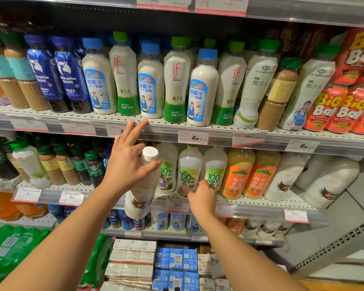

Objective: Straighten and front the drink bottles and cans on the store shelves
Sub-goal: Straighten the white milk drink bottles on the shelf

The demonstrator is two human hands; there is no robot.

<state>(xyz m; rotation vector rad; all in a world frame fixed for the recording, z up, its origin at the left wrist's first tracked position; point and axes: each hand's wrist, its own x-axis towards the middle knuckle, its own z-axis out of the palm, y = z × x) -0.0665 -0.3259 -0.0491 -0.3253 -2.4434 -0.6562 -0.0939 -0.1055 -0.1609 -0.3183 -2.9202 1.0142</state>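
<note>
My left hand (127,160) grips a large white coconut-milk bottle (142,192) by its neck, just under the white cap, and holds it in front of the middle shelf, tilted slightly. Two fingers of that hand stick up towards the shelf edge above. My right hand (201,197) rests its fingers on the lower label of a green-labelled 100% coconut water bottle (189,173) standing on the middle shelf (261,201). Two more of the same green-labelled bottles flank it. The upper shelf (172,126) holds blue-capped and green-capped coconut drinks in a mixed row.
Orange-labelled juice bottles (240,175) and large white bottles (328,185) stand to the right on the middle shelf. Small coffee bottles (72,166) stand at its left. Red Big Ball cans (340,110) fill the upper right. Green multipacks (13,248) and carton stacks (156,265) sit below.
</note>
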